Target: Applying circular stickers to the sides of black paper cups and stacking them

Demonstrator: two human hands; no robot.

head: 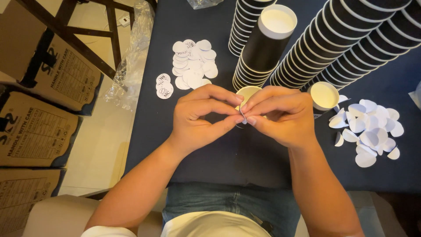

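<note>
My left hand (201,116) and my right hand (278,115) meet over the middle of the dark blue table (237,158). Together their fingertips pinch a small round white sticker (242,116) seen edge-on. Just behind the fingers stands a single paper cup (248,92), its pale inside showing; most of it is hidden by my hands. A pile of round white stickers (193,63) lies to the upper left, two with dark print facing up. To the right is a scatter of curled white backing discs (370,129).
Long stacks of black paper cups (346,37) lie across the table's far side, with an upright stack (265,41) in the middle. A lone cup (323,96) sits right of my hands. Cardboard boxes (37,118) and clear plastic wrap (131,66) sit on the floor at left.
</note>
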